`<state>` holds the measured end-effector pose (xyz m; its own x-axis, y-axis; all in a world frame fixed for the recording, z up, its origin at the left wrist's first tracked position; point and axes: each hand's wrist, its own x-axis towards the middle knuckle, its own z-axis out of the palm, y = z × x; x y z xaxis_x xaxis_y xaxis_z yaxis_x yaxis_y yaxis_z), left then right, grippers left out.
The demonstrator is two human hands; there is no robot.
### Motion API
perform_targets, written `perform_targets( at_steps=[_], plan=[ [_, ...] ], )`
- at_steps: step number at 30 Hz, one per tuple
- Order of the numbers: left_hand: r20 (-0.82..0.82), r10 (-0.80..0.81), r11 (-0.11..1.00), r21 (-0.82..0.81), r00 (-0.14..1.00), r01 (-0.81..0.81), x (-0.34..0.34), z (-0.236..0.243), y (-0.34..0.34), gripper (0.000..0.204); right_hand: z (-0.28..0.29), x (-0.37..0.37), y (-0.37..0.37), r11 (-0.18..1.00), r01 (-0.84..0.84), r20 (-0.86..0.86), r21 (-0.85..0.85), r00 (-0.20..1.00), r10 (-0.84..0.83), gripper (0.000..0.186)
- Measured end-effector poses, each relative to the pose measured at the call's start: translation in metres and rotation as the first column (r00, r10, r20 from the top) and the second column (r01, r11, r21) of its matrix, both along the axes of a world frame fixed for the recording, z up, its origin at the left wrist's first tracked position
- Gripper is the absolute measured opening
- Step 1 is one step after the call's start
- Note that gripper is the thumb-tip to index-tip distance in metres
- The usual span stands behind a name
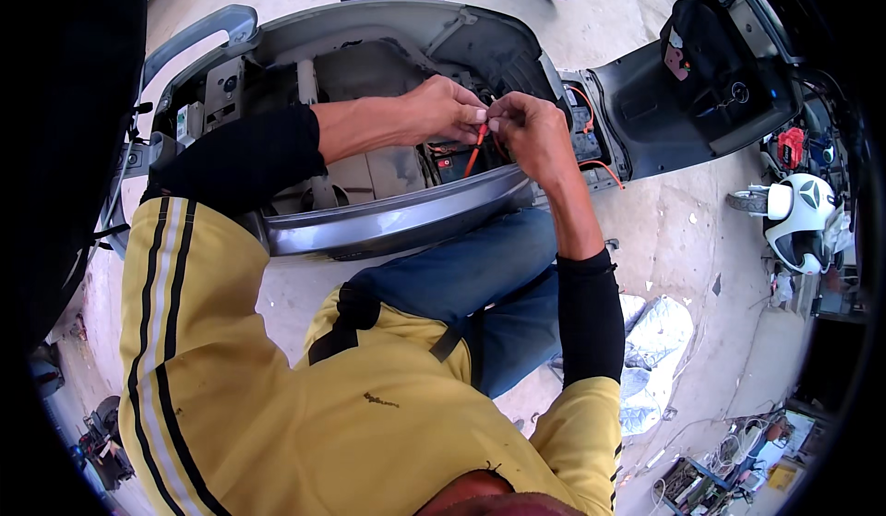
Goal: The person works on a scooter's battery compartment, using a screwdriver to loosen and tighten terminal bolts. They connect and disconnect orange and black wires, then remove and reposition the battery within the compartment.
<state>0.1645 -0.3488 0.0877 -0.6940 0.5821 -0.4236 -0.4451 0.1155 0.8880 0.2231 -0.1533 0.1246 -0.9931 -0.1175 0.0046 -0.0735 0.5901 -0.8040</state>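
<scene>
Step in hand, as judged: handling a wire end inside the open seat bay of the grey plastic-bodied scooter. The left hand and right hand meet over the middle of the bay, fingertips touching. Both pinch the upper end of a thin orange-red insulated wire, which hangs down from the fingers toward a dark battery-like block just below. Further orange wires lie to the right, near the bay's right end. The next move appears to call for a steady pinch and fine fingertip control, since the wire end is small and largely hidden between the fingers.
</scene>
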Motion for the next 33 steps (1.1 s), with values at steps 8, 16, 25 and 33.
perform_targets(
  at_steps=[8,16,25,33],
  plan=[
    [0.015,-0.032,0.999,0.036,0.999,0.032,0.001,-0.001,0.003,0.024,-0.011,0.005,0.002,1.0,0.016,-0.154,0.003,0.988,-0.015,0.016],
    [-0.061,0.021,1.0,0.013,0.998,-0.02,0.003,0.005,0.005,0.022,-0.01,0.007,-0.001,0.998,0.065,-0.133,0.019,0.989,-0.062,0.019],
    [-0.107,0.031,0.999,-0.018,0.994,-0.033,0.007,0.002,0.006,0.024,-0.008,0.007,-0.001,0.996,0.017,-0.191,0.092,0.982,0.0,0.016],
    [-0.156,0.039,0.997,-0.053,0.987,-0.048,0.01,0.006,0.008,0.025,-0.008,0.006,-0.003,0.99,0.053,-0.158,0.134,0.987,-0.031,0.014]
  ],
)
